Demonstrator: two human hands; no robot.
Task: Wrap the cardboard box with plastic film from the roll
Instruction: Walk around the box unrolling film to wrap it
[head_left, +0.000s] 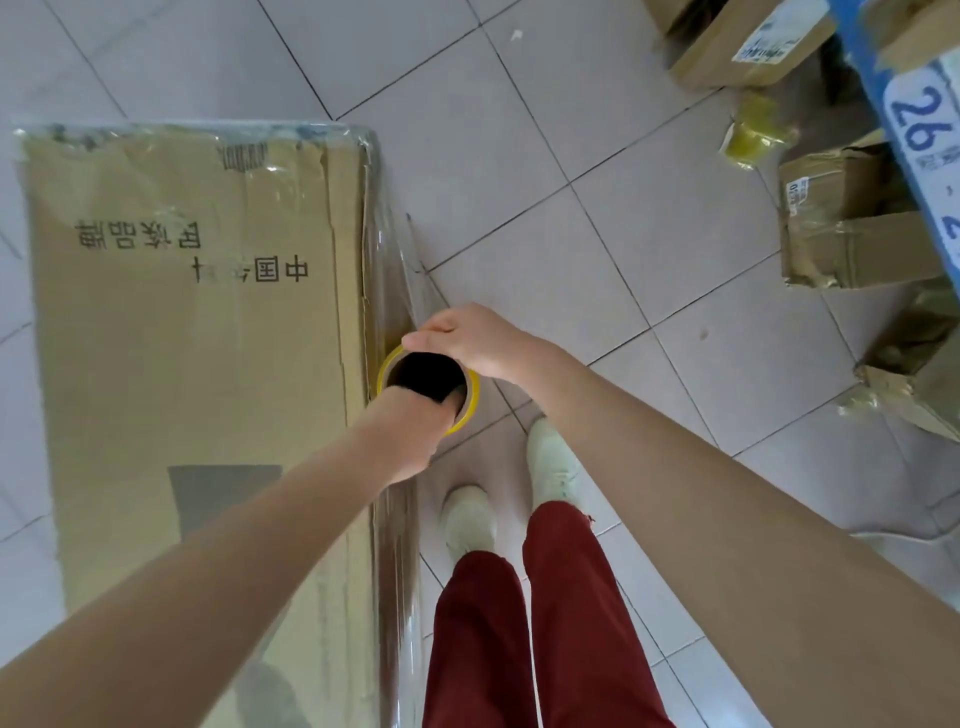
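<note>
A tall, flat cardboard box (197, 338) with black printed characters stands on the tiled floor at the left, covered in clear plastic film that shines along its top and right edges. The film roll (470, 400), seen end-on with a yellow-rimmed core, is upright beside the box's right edge. My left hand (410, 431) reaches into the top of the core, its fingers hidden inside. My right hand (467, 340) grips the far rim of the roll from above. A stretch of film (400, 275) runs from the roll to the box's edge.
My feet in pale shoes (550, 462) and red trousers stand on the white tiles right of the box. Several taped cardboard parcels (852, 234) lie at the upper right, with a yellowish tape roll (753, 137) and a blue rack post (914, 130).
</note>
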